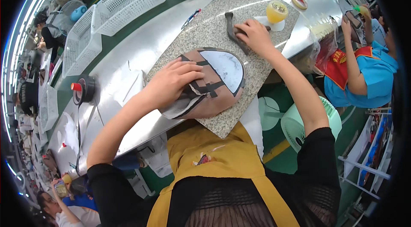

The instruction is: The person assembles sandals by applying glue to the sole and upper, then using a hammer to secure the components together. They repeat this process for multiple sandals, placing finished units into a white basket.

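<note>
The brown bag point(220, 82) lies over the near corner of the stone surface point(188, 36), covering part of its left edge. The left hand point(170, 78) rests on it, fingers extended and slightly spread. Toward the right edge, the right hand point(255, 35) bends its fingers over the hammer point(230, 28); I cannot tell how tightly. The jar point(276, 12) stands near the far right corner.

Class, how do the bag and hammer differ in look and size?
The bag is brown with black strips and a pale panel; the hammer is plain and dark. The bag is broad and rounded; the hammer is slim and smaller. Both lie over the speckled stone slab.
</note>
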`<state>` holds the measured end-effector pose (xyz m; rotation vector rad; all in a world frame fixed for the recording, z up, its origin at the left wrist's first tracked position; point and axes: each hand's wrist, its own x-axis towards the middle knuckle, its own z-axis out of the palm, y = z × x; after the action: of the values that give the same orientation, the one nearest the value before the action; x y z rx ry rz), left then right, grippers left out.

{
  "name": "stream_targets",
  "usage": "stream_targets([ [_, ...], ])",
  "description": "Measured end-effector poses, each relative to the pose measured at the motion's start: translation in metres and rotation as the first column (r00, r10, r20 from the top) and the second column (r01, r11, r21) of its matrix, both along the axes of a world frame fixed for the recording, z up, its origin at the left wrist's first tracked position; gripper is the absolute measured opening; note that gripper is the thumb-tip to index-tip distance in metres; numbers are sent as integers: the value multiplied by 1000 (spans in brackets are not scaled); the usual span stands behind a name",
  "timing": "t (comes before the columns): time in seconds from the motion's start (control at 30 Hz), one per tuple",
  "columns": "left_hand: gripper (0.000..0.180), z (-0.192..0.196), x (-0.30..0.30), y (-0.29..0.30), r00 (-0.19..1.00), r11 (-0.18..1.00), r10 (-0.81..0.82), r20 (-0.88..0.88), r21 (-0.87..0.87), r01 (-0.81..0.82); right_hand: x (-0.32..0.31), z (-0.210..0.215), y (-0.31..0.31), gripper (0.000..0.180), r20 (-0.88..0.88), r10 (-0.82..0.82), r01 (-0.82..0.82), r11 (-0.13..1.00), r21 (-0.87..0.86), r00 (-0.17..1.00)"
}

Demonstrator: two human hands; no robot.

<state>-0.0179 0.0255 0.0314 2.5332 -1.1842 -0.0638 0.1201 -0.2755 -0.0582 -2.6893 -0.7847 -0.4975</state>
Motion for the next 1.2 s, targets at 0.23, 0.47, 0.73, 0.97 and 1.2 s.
stream_targets([
  [0.23, 64, 44, 19, 1, 937, 997, -75, -342, -13, 75, 26, 49, -24, 30, 91, 23, -33, 994, 101, 996],
  [0.47, 33, 15, 114, -97, 995, 981, -100, 19, 171, 95, 62, 94, -120, 40, 2, -49, 49, 997, 65, 999],
  [0.73, 37, -31, 206, -195, 985, 950, -84, 150, 309, 34, 75, 79, -101, 79, -279, -237, 205, 969, -142, 930],
  [0.97, 34, -50, 237, -197, 988, 939, -146, 52, 323, 122, 76, 75, -104, 81, -429, -219, 188, 976, -114, 877],
  [1.2, 33, -64, 242, -199, 980, 943, -147, 132, 320, 98, 69, 84, -187, 60, -467, -116, 338, 840, 425, 876],
])
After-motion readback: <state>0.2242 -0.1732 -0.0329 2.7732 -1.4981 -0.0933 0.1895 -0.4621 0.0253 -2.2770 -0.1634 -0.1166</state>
